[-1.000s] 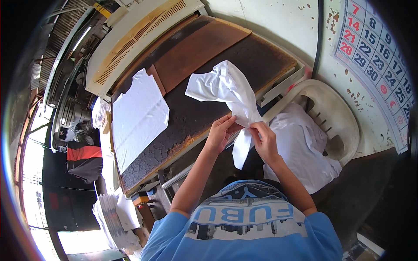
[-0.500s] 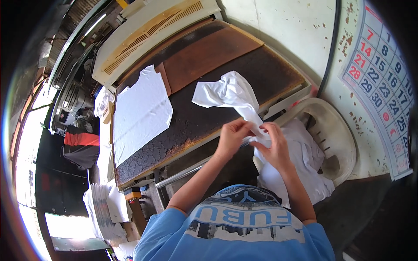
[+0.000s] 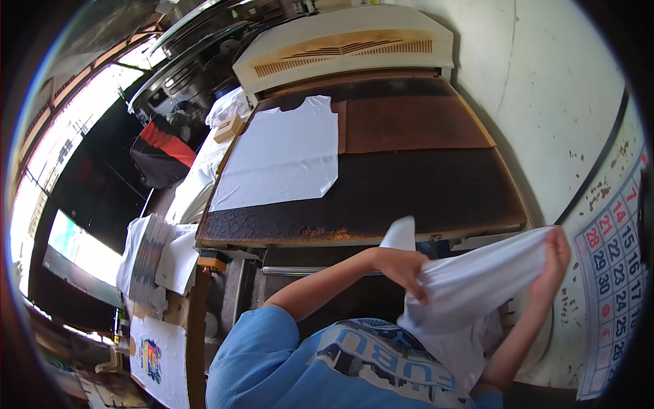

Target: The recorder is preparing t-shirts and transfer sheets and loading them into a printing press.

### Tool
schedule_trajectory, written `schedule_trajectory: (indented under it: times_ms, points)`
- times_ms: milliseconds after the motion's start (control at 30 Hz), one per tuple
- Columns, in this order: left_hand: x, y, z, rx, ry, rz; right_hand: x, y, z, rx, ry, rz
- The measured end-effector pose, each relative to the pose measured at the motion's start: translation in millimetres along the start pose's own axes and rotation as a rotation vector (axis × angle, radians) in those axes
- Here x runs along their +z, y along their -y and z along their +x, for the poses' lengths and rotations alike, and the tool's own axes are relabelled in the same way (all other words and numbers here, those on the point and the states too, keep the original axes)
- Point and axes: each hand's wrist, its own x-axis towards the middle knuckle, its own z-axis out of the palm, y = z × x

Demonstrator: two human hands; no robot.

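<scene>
My left hand (image 3: 404,269) grips a white cloth (image 3: 480,273) at its left side. My right hand (image 3: 554,255) grips its far right corner, so the cloth is stretched between them, hanging in front of the dark heat press table's front edge. A loose white flap rises behind my left hand. A flat white shirt-shaped fabric piece (image 3: 272,157) lies on the left part of the table's dark, worn platen (image 3: 436,187), partly over a brown sheet (image 3: 415,123).
A cream slotted press housing (image 3: 344,41) stands at the back. Stacked white fabric (image 3: 136,259), a printed white sheet (image 3: 158,358) and a red-and-black cloth (image 3: 160,150) are at the left. A pale wall (image 3: 538,102) with a calendar (image 3: 610,273) borders the right.
My hands have moved apart, the right one up and rightward, stretching the bunched cloth and pulling it off the platen toward me. The view has turned, so the table appears straighter.
</scene>
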Motion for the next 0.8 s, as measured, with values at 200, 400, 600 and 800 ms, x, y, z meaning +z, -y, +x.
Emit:
schedule_trajectory:
  times_ms: [200, 400, 600, 800]
  points:
    - [-37, 9, -66, 0.227, 0.223, -0.422, -29, 7, 52, -0.001, -0.122, 0.027]
    - [-24, 17, -88, 0.555, -0.401, -1.119, -6, 20, 94, 0.065, -0.191, 0.277]
    - [-29, 0, -109, 0.640, -0.978, -1.477, 12, 25, 112, 0.071, -0.100, 0.420]
    - [-119, 12, -194, 0.478, -1.090, -1.021, 20, 44, 150, 0.176, 0.128, 0.468]
